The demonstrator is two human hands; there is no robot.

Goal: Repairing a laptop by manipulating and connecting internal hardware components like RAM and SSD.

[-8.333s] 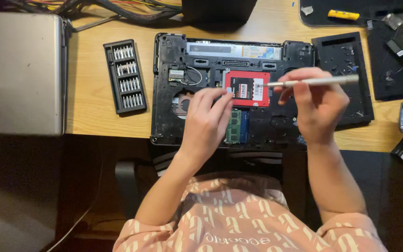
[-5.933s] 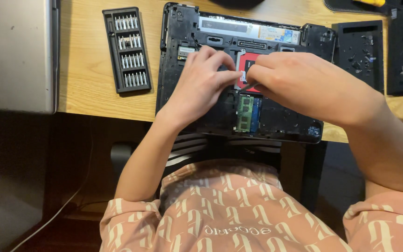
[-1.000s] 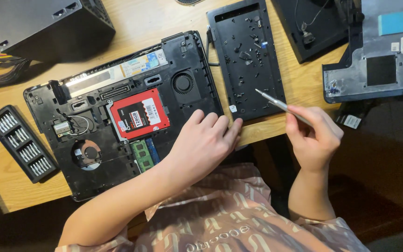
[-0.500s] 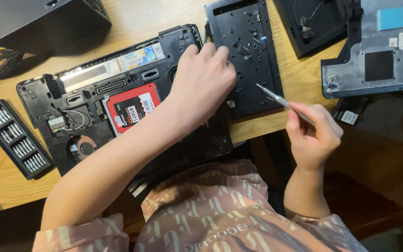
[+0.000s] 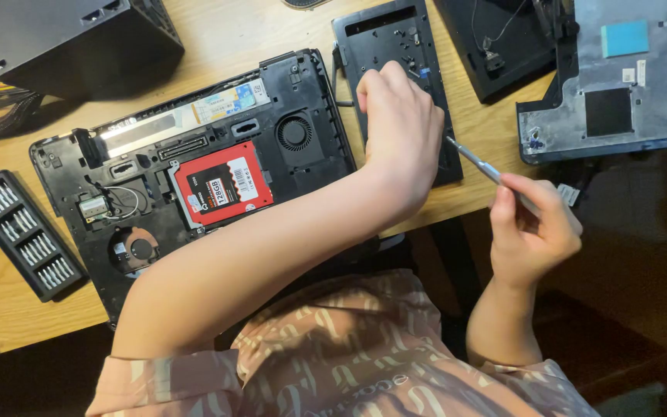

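while gripped, screwdriver [image 5: 482, 164] in r hand [image 5: 534, 232]

A light wooden table [image 5: 218, 46] carries everything. On it lies an opened black laptop base [image 5: 194, 166], underside up, with a red drive in its bay. Just left of it sits a black tray of screwdriver bits [image 5: 21, 232]. A black box [image 5: 79, 35] stands at the far left corner. Right of the laptop lies a black cover panel [image 5: 395, 46], then another black panel [image 5: 496, 46], and a grey casing [image 5: 619, 77] overhanging the table's edge
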